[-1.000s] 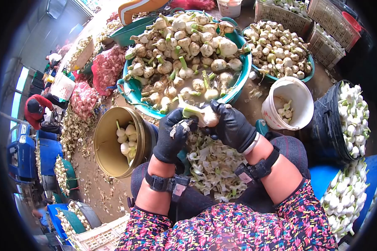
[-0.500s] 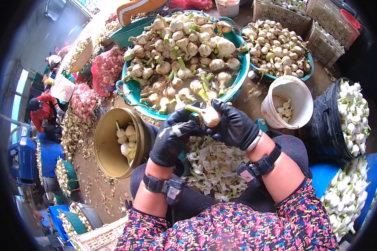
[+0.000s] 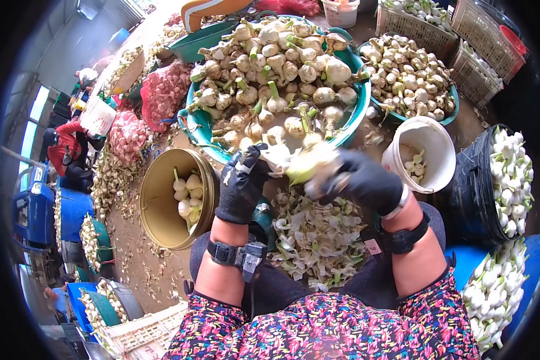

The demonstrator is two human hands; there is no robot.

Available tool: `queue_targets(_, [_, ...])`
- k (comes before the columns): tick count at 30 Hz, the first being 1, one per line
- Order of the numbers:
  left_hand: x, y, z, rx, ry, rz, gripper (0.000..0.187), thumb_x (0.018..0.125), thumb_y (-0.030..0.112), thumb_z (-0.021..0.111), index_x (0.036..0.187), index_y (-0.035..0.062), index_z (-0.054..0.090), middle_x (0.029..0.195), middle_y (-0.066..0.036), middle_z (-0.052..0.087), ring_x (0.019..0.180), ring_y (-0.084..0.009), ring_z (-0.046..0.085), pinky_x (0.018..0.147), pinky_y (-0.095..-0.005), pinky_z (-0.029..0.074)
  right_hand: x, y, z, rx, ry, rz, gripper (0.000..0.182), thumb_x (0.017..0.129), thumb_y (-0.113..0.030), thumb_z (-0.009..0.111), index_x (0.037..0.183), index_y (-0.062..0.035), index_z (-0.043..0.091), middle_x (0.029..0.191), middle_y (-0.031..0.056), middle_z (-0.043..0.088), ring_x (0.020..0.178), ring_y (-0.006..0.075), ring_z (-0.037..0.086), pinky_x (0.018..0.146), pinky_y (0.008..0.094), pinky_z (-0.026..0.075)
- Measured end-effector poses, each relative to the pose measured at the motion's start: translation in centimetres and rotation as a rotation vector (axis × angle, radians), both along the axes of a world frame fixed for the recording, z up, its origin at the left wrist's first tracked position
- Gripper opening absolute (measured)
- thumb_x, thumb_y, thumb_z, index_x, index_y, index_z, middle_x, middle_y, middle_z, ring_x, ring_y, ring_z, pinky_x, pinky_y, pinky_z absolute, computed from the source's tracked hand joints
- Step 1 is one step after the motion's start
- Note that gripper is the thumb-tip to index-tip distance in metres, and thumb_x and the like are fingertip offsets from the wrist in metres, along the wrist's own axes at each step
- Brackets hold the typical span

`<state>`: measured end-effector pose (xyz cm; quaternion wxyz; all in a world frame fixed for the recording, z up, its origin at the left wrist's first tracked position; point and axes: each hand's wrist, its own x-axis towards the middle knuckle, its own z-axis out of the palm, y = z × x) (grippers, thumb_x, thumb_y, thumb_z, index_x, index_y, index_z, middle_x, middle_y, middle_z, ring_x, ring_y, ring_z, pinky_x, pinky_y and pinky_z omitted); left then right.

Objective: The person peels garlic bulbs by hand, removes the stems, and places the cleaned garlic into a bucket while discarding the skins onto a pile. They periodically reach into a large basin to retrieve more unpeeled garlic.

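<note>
Both my hands wear black gloves. My right hand (image 3: 363, 180), smeared by motion, is closed around a garlic bulb (image 3: 311, 162) with a pale green stem end. To its left, my left hand (image 3: 243, 183) is closed, pinching a whitish strip of garlic skin (image 3: 276, 159) by the bulb. A knife cannot be made out in either hand. Below my hands, between my knees, lies a heap of garlic peelings (image 3: 318, 240). Just ahead stands a large teal tub (image 3: 192, 126) piled with unpeeled garlic bulbs (image 3: 276, 66).
A tan bucket (image 3: 153, 216) with several peeled bulbs stands left; a white bucket (image 3: 432, 138) with a few small pieces stands right. Farther right is a black tub (image 3: 468, 186) of white garlic. Red mesh sacks (image 3: 165, 93) and a person in red (image 3: 66, 150) are at left.
My hands have drawn apart, the right moving outward with the bulb now blurred. A strip of skin now shows by my left hand. The whole view has shifted slightly.
</note>
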<state>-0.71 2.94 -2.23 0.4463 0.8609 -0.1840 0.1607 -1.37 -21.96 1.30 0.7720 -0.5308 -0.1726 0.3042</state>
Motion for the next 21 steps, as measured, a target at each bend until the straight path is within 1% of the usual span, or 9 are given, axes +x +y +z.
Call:
queue_targets(4, [0.6,-0.6,0.0,0.33,-0.344,-0.151,0.023,0.088,0.009,0.051,0.106,-0.0038,0.055,0.098,-0.01,0.061,0.08,-0.0171,0.062,0.069,-0.0291,0.053,-0.2,2.4,-3.5,-0.416,-0.277,-0.424,0.038,0.067,-0.021,0.077,0.094,-0.0024,0.057,0.077,0.0042,0.059,0.071,0.0112,0.054,0.065,0.0287,0.047])
queue_targets(6, [-0.9,-2.6,0.4,-0.31,0.212,-0.063,0.024,0.087,0.008,0.052,0.109,-0.0022,0.056,0.092,-0.01,0.061,0.078,-0.0159,0.061,0.069,-0.0313,0.053,0.0,3.2,-3.6,-0.249,-0.205,-0.468,0.024,0.075,-0.009,0.07,0.094,-0.0025,0.056,0.082,0.0,0.057,0.076,0.0059,0.052,0.067,0.0241,0.046])
queue_targets(8, [-1.0,-2.8,0.7,0.102,0.011,-0.059,0.027,0.087,0.009,0.052,0.112,-0.0013,0.055,0.086,-0.008,0.06,0.075,-0.0158,0.061,0.07,-0.032,0.053,-0.3,3.8,-3.6,-0.288,-0.385,-0.525,0.021,0.075,-0.009,0.069,0.091,-0.0026,0.057,0.08,0.0025,0.058,0.074,0.0094,0.055,0.066,0.0268,0.047])
queue_targets(12, [-0.7,-2.3,-0.2,-0.771,0.448,-0.029,0.03,0.087,0.013,0.053,0.114,-0.0006,0.054,0.08,-0.007,0.059,0.073,-0.0176,0.06,0.071,-0.0339,0.052,-0.8,4.3,-4.6,-0.546,-0.952,-0.414,0.012,0.073,-0.008,0.064,0.083,-0.0041,0.06,0.074,0.0116,0.059,0.07,0.0257,0.06,0.063,0.0359,0.048])
queue_targets(14, [-0.3,-2.0,-0.3,-0.852,0.499,0.004,0.032,0.087,0.017,0.054,0.114,-0.0007,0.054,0.08,-0.008,0.059,0.073,-0.0189,0.061,0.071,-0.0351,0.053,-0.8,4.0,-4.3,-1.022,-0.679,0.326,0.021,0.072,-0.009,0.053,0.09,-0.0082,0.063,0.091,0.0215,0.062,0.091,0.0353,0.06,0.078,0.041,0.048])
queue_targets(17, [-0.7,-2.3,0.5,-1.192,0.712,-0.103,0.033,0.087,0.019,0.054,0.113,-0.001,0.055,0.082,-0.009,0.06,0.072,-0.02,0.061,0.07,-0.0357,0.053,-0.9,3.8,-4.3,-0.69,-0.492,-0.085,0.051,0.071,-0.012,0.062,0.12,-0.0066,0.049,0.102,0.0193,0.061,0.092,0.0292,0.061,0.081,0.0372,0.048])
queue_targets(19, [-0.9,-2.6,0.4,-0.59,0.507,-0.115,0.032,0.088,0.019,0.053,0.114,-0.0016,0.054,0.084,-0.01,0.06,0.071,-0.0186,0.061,0.069,-0.0337,0.053,-0.4,3.0,-2.9,-0.07,-0.002,-0.188,0.085,0.071,-0.006,0.073,0.141,-0.0093,0.025,0.117,0.0103,0.051,0.099,0.0174,0.054,0.081,0.0302,0.047])
queue_targets(20, [-0.8,-2.7,1.9,0.282,0.097,-0.191,0.033,0.089,0.017,0.052,0.116,-0.0033,0.051,0.083,-0.009,0.061,0.072,-0.0164,0.061,0.067,-0.03,0.052,-0.4,3.3,-3.3,0.101,0.076,-0.291,0.067,0.076,-0.003,0.068,0.134,-0.0071,0.035,0.11,0.0099,0.055,0.091,0.0146,0.055,0.075,0.0251,0.047])
queue_targets(21, [-0.7,-3.1,2.0,-0.038,0.286,-0.227,0.033,0.09,0.016,0.052,0.116,-0.0036,0.051,0.082,-0.008,0.06,0.072,-0.0145,0.06,0.066,-0.0279,0.051,0.0,2.7,-3.2,0.081,0.185,-0.318,0.059,0.077,-0.002,0.065,0.129,-0.0049,0.039,0.106,0.009,0.056,0.087,0.0134,0.056,0.073,0.0244,0.048])
